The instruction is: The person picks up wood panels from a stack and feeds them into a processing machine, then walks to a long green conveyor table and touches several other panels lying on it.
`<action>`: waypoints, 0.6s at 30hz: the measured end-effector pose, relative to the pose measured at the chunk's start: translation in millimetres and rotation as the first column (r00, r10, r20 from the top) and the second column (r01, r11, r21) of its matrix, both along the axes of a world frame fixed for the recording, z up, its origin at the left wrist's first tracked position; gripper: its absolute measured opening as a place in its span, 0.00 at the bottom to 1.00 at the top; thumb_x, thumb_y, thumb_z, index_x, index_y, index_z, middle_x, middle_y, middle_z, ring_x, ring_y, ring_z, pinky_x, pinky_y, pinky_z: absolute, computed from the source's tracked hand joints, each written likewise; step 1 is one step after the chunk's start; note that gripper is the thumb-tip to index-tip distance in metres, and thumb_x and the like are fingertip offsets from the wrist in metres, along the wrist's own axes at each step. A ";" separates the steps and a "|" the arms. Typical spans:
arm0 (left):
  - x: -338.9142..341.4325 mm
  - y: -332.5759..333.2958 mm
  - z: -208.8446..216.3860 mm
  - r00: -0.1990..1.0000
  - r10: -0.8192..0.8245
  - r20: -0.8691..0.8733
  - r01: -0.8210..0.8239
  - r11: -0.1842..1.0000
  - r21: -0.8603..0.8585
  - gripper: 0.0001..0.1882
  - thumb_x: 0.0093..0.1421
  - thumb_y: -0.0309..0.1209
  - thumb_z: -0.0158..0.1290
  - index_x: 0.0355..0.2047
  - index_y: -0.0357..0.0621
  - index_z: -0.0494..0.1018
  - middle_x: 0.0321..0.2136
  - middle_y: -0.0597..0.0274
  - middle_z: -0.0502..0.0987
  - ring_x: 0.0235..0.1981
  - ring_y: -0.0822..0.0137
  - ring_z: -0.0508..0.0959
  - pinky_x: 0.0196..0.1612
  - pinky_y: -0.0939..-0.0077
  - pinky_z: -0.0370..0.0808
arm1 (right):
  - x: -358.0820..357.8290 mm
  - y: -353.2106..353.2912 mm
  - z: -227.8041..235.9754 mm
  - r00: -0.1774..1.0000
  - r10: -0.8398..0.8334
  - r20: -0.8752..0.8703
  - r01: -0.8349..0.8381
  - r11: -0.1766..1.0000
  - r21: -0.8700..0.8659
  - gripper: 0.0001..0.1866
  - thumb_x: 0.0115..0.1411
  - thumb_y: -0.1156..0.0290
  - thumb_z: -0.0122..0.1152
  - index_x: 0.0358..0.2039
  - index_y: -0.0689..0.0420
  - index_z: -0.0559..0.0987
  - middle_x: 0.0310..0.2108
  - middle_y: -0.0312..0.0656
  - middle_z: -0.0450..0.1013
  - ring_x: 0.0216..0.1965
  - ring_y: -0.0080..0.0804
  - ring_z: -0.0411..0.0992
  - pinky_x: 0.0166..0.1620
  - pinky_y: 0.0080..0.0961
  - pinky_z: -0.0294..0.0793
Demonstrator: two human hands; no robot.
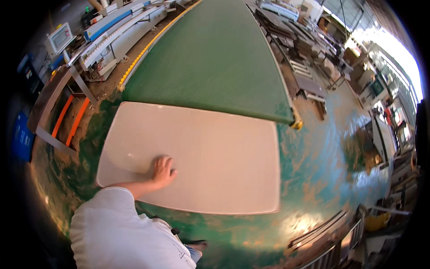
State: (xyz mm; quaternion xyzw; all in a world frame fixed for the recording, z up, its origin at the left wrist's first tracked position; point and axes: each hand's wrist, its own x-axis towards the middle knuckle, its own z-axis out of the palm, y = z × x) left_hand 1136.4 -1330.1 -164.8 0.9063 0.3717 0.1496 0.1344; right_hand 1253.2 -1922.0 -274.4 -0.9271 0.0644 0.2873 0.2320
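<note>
The pale panel lies flat at the near end of the green conveyor, seemingly already in place; what remains does not show. The left hand rests on it, fingers bent; whether it grips anything, I cannot tell.

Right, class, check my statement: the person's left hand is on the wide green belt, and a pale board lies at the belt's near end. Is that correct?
Not quite: the head view shows the left hand on the pale board, not on the wide green belt. The board does lie at the belt's near end.
</note>
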 end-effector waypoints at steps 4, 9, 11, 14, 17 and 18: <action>241.1 -132.0 -2.9 0.990 -0.140 0.027 0.136 0.985 0.109 0.35 0.58 0.49 0.57 0.60 0.44 0.67 0.66 0.48 0.59 0.70 0.47 0.53 0.69 0.35 0.47 | 233.6 -67.4 28.5 0.991 0.100 0.092 -0.100 0.995 -0.007 0.21 0.66 0.58 0.59 0.52 0.60 0.78 0.39 0.49 0.80 0.38 0.36 0.77 0.45 0.35 0.77; 439.8 -187.2 7.3 0.990 -0.144 -0.003 0.144 0.986 0.088 0.39 0.59 0.57 0.53 0.64 0.46 0.65 0.70 0.47 0.55 0.73 0.47 0.48 0.71 0.36 0.41 | 582.7 -120.2 90.3 0.922 0.176 0.345 -0.188 0.982 0.002 0.25 0.64 0.53 0.63 0.55 0.56 0.79 0.40 0.50 0.81 0.40 0.34 0.78 0.47 0.34 0.77; 460.8 -210.4 1.3 0.992 -0.120 -0.031 0.120 0.993 0.004 0.41 0.58 0.58 0.54 0.64 0.44 0.65 0.70 0.45 0.54 0.73 0.44 0.47 0.71 0.35 0.41 | 705.8 -99.4 120.6 0.923 0.166 0.348 -0.221 0.967 0.124 0.23 0.65 0.56 0.60 0.53 0.58 0.79 0.38 0.49 0.81 0.38 0.32 0.78 0.43 0.32 0.76; 473.1 -208.6 19.7 0.990 -0.032 -0.138 0.022 0.997 -0.073 0.44 0.54 0.57 0.58 0.64 0.39 0.65 0.70 0.42 0.54 0.73 0.40 0.48 0.70 0.33 0.42 | 856.4 -43.7 169.0 0.939 0.183 0.292 -0.282 0.896 0.343 0.14 0.69 0.67 0.51 0.44 0.64 0.78 0.29 0.44 0.79 0.29 0.27 0.76 0.31 0.27 0.74; 507.1 -246.5 20.5 0.964 0.166 -0.209 -0.199 0.969 -0.148 0.46 0.54 0.53 0.60 0.65 0.35 0.61 0.69 0.39 0.55 0.72 0.38 0.50 0.70 0.32 0.45 | 990.4 -167.3 111.4 0.987 0.118 0.111 -0.137 0.974 0.179 0.13 0.66 0.69 0.57 0.44 0.66 0.76 0.34 0.43 0.80 0.34 0.26 0.78 0.31 0.27 0.77; 513.6 -265.4 22.0 0.926 0.238 -0.294 -0.286 0.949 -0.132 0.48 0.53 0.54 0.60 0.65 0.32 0.60 0.68 0.36 0.54 0.72 0.35 0.49 0.69 0.31 0.44 | 1015.7 -168.7 89.7 0.998 0.068 0.011 -0.069 0.995 0.065 0.14 0.67 0.67 0.56 0.45 0.65 0.76 0.37 0.44 0.79 0.37 0.28 0.77 0.34 0.28 0.76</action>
